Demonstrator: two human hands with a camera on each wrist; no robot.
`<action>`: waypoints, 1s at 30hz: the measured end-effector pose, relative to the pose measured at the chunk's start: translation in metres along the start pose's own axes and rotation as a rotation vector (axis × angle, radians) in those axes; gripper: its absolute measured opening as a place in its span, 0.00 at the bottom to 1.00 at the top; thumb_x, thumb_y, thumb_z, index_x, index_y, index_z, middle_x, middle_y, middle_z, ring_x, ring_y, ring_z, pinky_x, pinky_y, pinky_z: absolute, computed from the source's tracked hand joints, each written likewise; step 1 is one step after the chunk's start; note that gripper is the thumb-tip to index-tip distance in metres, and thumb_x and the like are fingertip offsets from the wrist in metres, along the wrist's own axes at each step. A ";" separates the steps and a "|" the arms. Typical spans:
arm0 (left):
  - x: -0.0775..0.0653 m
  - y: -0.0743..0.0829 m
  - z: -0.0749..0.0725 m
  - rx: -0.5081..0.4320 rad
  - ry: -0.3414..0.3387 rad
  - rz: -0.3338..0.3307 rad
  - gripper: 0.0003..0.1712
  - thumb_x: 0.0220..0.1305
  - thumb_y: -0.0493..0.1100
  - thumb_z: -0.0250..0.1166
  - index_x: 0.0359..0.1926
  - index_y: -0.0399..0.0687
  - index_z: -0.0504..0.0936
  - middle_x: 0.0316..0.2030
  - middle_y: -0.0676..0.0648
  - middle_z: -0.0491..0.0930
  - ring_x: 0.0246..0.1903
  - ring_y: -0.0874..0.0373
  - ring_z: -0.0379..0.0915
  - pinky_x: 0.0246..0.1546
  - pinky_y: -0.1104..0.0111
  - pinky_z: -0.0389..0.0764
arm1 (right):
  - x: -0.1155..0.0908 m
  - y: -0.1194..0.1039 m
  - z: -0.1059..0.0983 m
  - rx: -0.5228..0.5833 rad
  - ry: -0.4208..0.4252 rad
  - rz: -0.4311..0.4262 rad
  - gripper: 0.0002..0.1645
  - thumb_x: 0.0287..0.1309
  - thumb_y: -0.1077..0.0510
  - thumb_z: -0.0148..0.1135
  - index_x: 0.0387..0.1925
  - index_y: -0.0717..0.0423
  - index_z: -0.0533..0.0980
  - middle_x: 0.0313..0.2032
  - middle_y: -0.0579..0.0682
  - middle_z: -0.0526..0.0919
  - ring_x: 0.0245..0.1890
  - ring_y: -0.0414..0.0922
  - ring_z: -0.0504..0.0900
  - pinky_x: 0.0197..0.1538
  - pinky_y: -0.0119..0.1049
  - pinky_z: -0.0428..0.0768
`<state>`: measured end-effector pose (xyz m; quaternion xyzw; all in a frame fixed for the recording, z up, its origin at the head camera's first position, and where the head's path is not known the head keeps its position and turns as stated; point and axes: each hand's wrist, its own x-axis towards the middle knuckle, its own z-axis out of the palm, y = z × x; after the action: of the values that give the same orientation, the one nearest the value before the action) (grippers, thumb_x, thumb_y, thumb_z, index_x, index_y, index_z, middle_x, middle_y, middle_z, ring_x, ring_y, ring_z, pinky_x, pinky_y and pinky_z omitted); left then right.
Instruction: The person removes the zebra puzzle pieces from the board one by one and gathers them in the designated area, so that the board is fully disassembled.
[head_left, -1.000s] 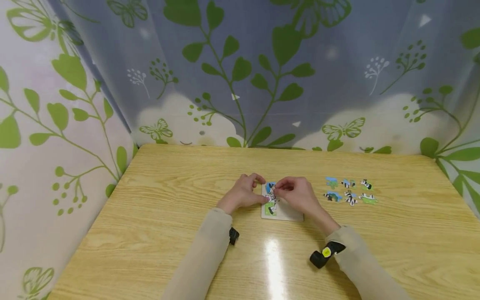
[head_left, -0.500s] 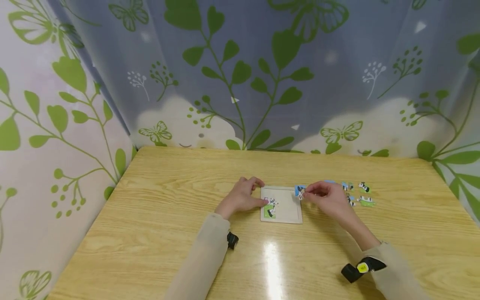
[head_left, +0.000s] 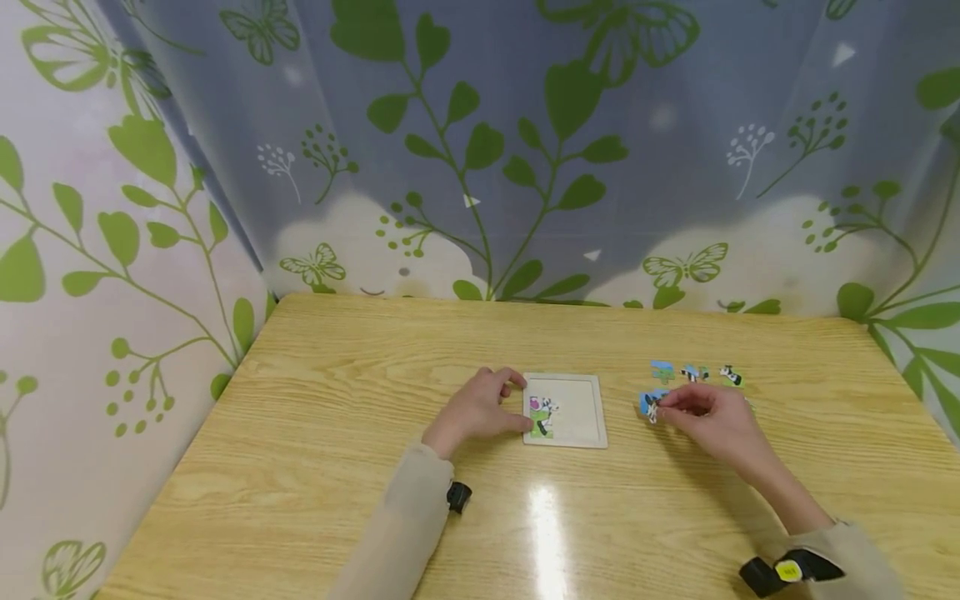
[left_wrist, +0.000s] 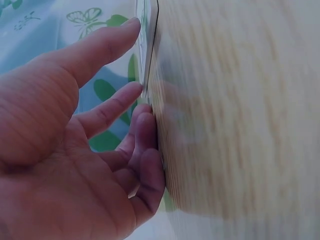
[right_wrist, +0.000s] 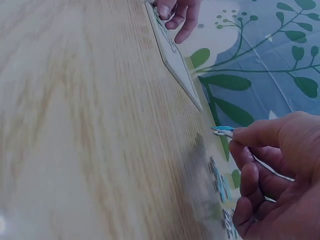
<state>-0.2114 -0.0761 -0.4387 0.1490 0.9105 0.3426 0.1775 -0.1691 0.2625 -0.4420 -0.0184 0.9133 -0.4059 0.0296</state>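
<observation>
My right hand pinches a puzzle piece with blue and black-and-white print between thumb and index finger. It is held over the loose puzzle pieces, partly covering them. In the right wrist view the same puzzle piece shows edge-on at the fingertips. My left hand touches the left side of a square puzzle board, thumb near its lower left and index finger at the upper left corner. One green, white and pink puzzle piece lies in the board's lower left. The left wrist view shows the left thumb against the board.
Several loose puzzle pieces lie on the wooden table to the right of the board. A patterned curtain hangs along the table's back edge, and another stands at the left.
My right hand has lifted the blue-topped piece off the board and carried it right, over the loose pieces. My left thumb has slid down toward the board's lower left.
</observation>
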 end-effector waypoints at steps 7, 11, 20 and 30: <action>-0.002 0.004 0.004 0.037 0.024 -0.016 0.34 0.57 0.52 0.77 0.63 0.53 0.76 0.53 0.44 0.75 0.52 0.51 0.71 0.53 0.54 0.75 | -0.010 0.008 -0.010 -0.065 -0.043 -0.009 0.10 0.65 0.53 0.69 0.39 0.56 0.84 0.32 0.49 0.87 0.25 0.37 0.76 0.28 0.33 0.74; -0.001 0.004 0.004 0.036 0.026 -0.026 0.35 0.57 0.52 0.77 0.64 0.54 0.75 0.53 0.45 0.75 0.52 0.51 0.71 0.53 0.55 0.75 | -0.013 0.013 -0.012 -0.121 -0.064 -0.005 0.10 0.64 0.51 0.70 0.38 0.54 0.84 0.32 0.47 0.88 0.27 0.35 0.77 0.31 0.32 0.73; 0.002 -0.002 0.004 0.005 0.013 -0.020 0.38 0.55 0.52 0.78 0.66 0.55 0.74 0.52 0.46 0.74 0.51 0.52 0.68 0.52 0.55 0.73 | -0.015 0.018 -0.012 -0.160 -0.070 0.013 0.11 0.63 0.51 0.71 0.38 0.54 0.85 0.32 0.46 0.88 0.29 0.35 0.80 0.30 0.32 0.74; 0.003 -0.004 0.004 -0.026 0.007 -0.020 0.38 0.54 0.51 0.79 0.65 0.55 0.74 0.52 0.46 0.73 0.51 0.52 0.67 0.52 0.56 0.72 | -0.011 0.014 -0.009 -0.222 -0.010 -0.078 0.10 0.64 0.48 0.70 0.38 0.50 0.85 0.31 0.43 0.87 0.29 0.33 0.80 0.33 0.32 0.75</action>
<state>-0.2129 -0.0755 -0.4450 0.1362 0.9081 0.3530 0.1796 -0.1587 0.2788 -0.4462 -0.0592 0.9511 -0.3028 0.0160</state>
